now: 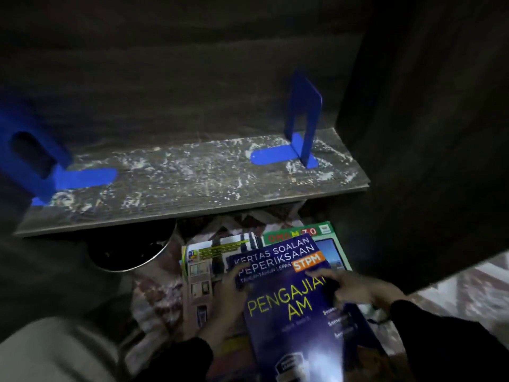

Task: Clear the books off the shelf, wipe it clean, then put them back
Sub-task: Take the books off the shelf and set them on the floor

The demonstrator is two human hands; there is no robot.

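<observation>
The left hand (230, 297) grips the blue book (292, 326) at its left edge, thumb on the cover. The right hand (360, 290) lays its fingers across the right edge; whether it grips, I cannot tell. The cover reads "KERTAS SOALAN PEPERIKSAAN STPM" and "PENGAJIAN AM". The book is held over a green book (327, 232), below the front edge of the dusty shelf (192, 172). On the shelf, a blue bookend (303, 125) and a second bookend (63, 177) stand well apart, with open board between.
</observation>
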